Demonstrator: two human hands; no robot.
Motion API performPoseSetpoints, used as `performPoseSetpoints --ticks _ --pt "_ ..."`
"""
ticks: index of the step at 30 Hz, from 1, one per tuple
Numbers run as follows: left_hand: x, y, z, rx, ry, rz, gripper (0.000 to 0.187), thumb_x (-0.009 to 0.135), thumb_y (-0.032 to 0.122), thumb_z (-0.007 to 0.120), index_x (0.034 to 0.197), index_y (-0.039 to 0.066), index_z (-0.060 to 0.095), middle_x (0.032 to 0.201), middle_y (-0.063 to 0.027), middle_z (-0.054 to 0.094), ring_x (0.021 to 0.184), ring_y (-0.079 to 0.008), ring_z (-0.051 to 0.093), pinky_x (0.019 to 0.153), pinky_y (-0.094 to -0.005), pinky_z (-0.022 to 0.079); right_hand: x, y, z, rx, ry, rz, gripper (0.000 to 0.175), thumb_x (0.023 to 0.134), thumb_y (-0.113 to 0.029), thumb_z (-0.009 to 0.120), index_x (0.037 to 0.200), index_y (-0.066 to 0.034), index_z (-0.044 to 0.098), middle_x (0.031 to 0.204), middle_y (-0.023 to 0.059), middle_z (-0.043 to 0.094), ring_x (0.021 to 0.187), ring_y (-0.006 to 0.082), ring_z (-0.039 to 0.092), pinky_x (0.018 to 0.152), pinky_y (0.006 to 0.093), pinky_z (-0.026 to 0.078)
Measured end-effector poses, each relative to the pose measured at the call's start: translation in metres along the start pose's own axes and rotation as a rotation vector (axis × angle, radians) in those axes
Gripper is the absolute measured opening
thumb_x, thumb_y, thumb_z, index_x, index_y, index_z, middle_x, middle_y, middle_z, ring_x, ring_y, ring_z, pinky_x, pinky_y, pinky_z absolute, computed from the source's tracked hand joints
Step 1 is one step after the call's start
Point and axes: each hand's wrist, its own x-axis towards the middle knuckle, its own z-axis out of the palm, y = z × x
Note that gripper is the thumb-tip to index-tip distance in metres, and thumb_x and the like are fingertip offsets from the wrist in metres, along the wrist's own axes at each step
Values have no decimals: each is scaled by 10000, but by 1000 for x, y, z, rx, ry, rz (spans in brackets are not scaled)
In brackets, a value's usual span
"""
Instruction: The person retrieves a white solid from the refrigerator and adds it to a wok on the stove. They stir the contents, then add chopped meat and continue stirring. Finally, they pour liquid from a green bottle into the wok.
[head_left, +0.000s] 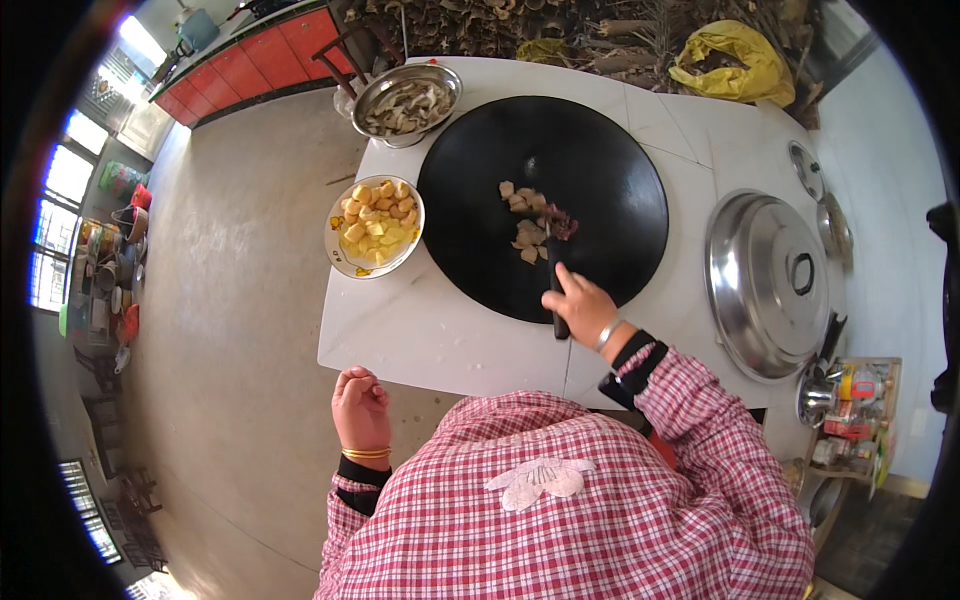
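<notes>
My right hand (589, 306) grips the black handle (556, 281) of a cooking utensil, probably a turner. Its working end rests among food in a large black wok (480, 259) set into the counter. Pale meat slices (529, 234) lie in the wok's middle, with a dark red clump of meat (561, 223) beside them at the utensil's tip. My left hand (361, 409) hangs off the counter's front left corner, fingers curled, with nothing visible in it. Left of the wok stands a patterned white bowl (335, 255) holding golden puffy pieces (375, 206) and pale yellow chunks (373, 240).
A steel colander (360, 124) of sliced mushrooms (412, 106) sits at the counter's (420, 330) far left corner. Right of the wok rests a large steel lid (757, 277). A small rack of seasonings (855, 412) stands at the right. Firewood and a yellow bag (742, 64) lie beyond the counter.
</notes>
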Motion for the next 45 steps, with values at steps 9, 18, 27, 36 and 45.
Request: performPoseSetpoints --ticks 9,18,27,36,45 --pt "-14 -10 6 -14 29 0 102 882 -10 530 923 71 575 822 -12 565 674 -120 520 624 -256 450 -13 42 -5 122 135 -152 127 862 -70 646 965 -145 643 1381 322 504 1181 408 603 981 407 531" --pt "-29 -20 3 -36 52 18 108 883 -7 513 926 73 571 819 -14 562 677 -126 514 623 -266 447 -36 24 -22 175 42 -92 71 857 -87 649 901 -143 649 1342 312 543 1172 391 607 958 399 534" --pt "-32 -23 1 -16 8 12 101 895 29 515 949 98 564 839 1 554 696 -123 516 635 -274 446 -21 39 -45 153 -7 -11 121 826 -64 660 906 -154 650 1379 289 527 1162 373 610 962 385 528" --pt "-38 -21 0 -5 -25 -7 99 897 43 516 962 101 563 855 -1 557 726 -129 519 648 -286 451 -12 59 -61 300 296 88 184 796 -65 729 949 -123 645 1135 176 659 1020 332 664 827 373 562" --pt "-42 -19 -7 -2 -25 -9 102 899 42 519 959 110 565 860 2 568 728 -123 529 651 -283 456 -34 71 -51 390 501 469 147 827 -201 747 824 -86 655 729 96 709 699 295 718 633 357 561"
